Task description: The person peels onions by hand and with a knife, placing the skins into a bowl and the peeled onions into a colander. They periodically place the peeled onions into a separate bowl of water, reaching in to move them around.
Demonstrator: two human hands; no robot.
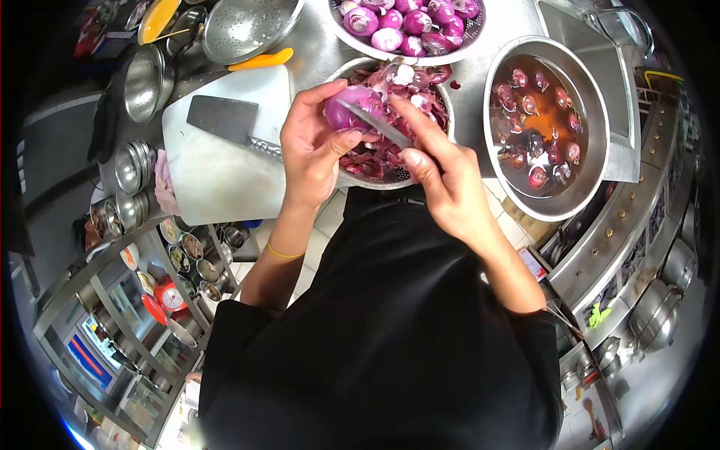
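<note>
My left hand (pixel 315 150) is closed around a red onion (pixel 346 109), its fingers on the left side and thumb at the bottom. In my right hand (pixel 446 176) is a small knife (pixel 379 126), its blade lying across the face of the onion. The knife's handle is hidden inside my fingers. Right below both hands stands a perforated metal colander (pixel 448 112) heaped with dark red onion skins (pixel 371 159) and pale trimmings. Behind it, a second colander (pixel 480 41) holds several peeled purple onions (pixel 417 22).
To the right, a metal basin (pixel 491 142) holds unpeeled onions in brownish water, beside a sink (pixel 592 67). A cleaver (pixel 223 118) lies on the white cutting board (pixel 217 184) at left. Behind the board are an orange-handled tool (pixel 262 60) and a perforated bowl (pixel 251 30).
</note>
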